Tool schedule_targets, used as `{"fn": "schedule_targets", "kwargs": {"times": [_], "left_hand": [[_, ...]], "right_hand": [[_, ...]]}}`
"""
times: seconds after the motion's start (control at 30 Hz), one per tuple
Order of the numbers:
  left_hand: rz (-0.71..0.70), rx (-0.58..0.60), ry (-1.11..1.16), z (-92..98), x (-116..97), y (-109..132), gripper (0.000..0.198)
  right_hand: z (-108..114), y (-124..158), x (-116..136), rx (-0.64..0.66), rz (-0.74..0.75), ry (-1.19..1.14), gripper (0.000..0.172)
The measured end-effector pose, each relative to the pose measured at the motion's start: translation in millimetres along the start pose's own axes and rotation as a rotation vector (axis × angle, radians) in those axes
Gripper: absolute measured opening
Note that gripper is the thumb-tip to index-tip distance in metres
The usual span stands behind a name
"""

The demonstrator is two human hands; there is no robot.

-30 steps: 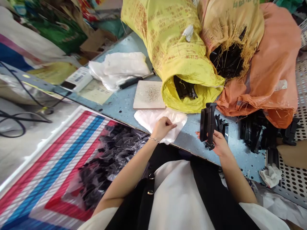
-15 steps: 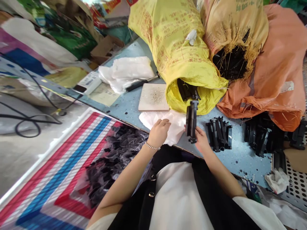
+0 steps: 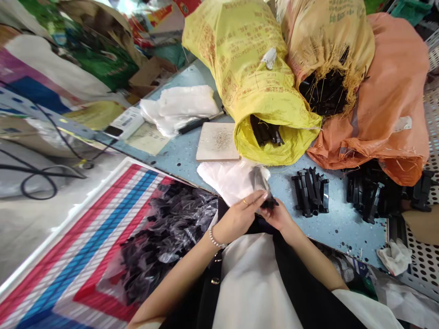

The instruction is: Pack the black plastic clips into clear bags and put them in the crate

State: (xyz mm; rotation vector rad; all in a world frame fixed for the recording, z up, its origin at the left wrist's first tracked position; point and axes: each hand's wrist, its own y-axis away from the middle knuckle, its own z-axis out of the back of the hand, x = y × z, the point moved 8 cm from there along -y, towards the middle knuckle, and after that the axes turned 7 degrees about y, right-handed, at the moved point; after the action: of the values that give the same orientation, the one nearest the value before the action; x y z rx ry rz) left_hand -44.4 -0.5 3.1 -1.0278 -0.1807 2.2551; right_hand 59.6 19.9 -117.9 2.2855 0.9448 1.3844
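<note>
- Hands: working just over the bench edge, lower middle of the frame, close together.
- Right hand (image 3: 279, 215): clenching a black plastic part (image 3: 269, 203), its fingers closed around it.
- Left hand (image 3: 238, 217): reaching across to the part, with its fingertips (image 3: 262, 196) at a clear plastic bag (image 3: 259, 179). Can't tell if they're pinching the film or only touching it.
- Held part: sitting at the bag's lower end, between the hands. Can't tell if it's inside the bag.
- Bagged so far: a heap of black parts in clear bags (image 3: 168, 242) is lying on a striped woven sheet (image 3: 68, 256), lower left.
- Left loose on bench: a tidy row of black parts (image 3: 310, 196) is lying right of the hands, and a bigger pile (image 3: 368, 194) is sitting further right, against an orange sack (image 3: 384, 91).
- Left in sacks: a yellow sack (image 3: 240, 59) is lying upper middle, its mouth showing more black parts (image 3: 264, 131). A tan sack (image 3: 325, 41) is also showing black parts at its torn mouth (image 3: 324, 93).
- Bag supply: a stack of white plastic bags (image 3: 228, 180) is lying just left of the held part, with more white bags (image 3: 178, 109) further up the bench.
- Also on bench: a dusty white tile (image 3: 217, 141) is sitting just above the stack.
</note>
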Motion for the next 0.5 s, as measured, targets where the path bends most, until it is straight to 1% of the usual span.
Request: {"fn": "schedule_targets", "kwargs": {"times": [0.03,0.07,0.1,0.13,0.17,0.23,0.27,0.3,0.33,0.4,0.43,0.47,0.5], "left_hand": [[-0.017,0.033,0.002,-8.8,-5.1,0.7,0.073],[-0.031,0.060,0.008,-15.8,-9.5,0.8,0.072],[-0.044,0.072,0.018,-19.5,-13.9,1.0,0.069],[-0.045,0.066,0.033,-18.4,-17.7,2.0,0.065],[-0.031,0.048,0.050,-12.2,-20.1,5.1,0.060],[0.059,0.001,0.075,13.2,-16.8,21.6,0.048],[0.133,-0.007,0.078,29.6,-9.1,36.1,0.043],[0.225,0.000,0.071,46.5,3.2,54.8,0.040],[0.319,0.026,0.052,62.5,19.1,76.6,0.037],[0.547,0.061,-0.015,92.7,59.6,126.0,0.032],[0.676,0.088,-0.040,104.0,80.0,151.6,0.028],[0.796,0.126,-0.076,112.6,96.7,175.8,0.027],[0.884,0.182,-0.109,118.1,107.2,196.4,0.031]], "right_hand": [[3.3,0.4,5.5,-0.086,0.084,0.044,0.017],[4.2,4.3,10.8,-0.139,0.155,0.105,0.016],[1.8,10.7,15.9,-0.146,0.209,0.191,0.013],[-3.4,18.8,21.3,-0.105,0.249,0.301,0.011],[-10.1,28.7,27.1,-0.027,0.279,0.432,0.012],[-18.6,51.4,40.6,0.164,0.310,0.698,0.026],[-15.1,62.0,52.5,0.205,0.335,0.817,0.031],[-5.9,70.4,69.8,0.181,0.386,0.945,0.034],[7.9,76.7,93.2,0.077,0.473,1.096,0.036],[36.2,83.1,141.4,-0.206,0.638,1.440,0.040],[45.2,80.6,158.6,-0.288,0.684,1.613,0.044],[50.3,74.3,170.5,-0.320,0.713,1.779,0.046],[52.0,65.3,177.3,-0.306,0.732,1.930,0.047]]}}
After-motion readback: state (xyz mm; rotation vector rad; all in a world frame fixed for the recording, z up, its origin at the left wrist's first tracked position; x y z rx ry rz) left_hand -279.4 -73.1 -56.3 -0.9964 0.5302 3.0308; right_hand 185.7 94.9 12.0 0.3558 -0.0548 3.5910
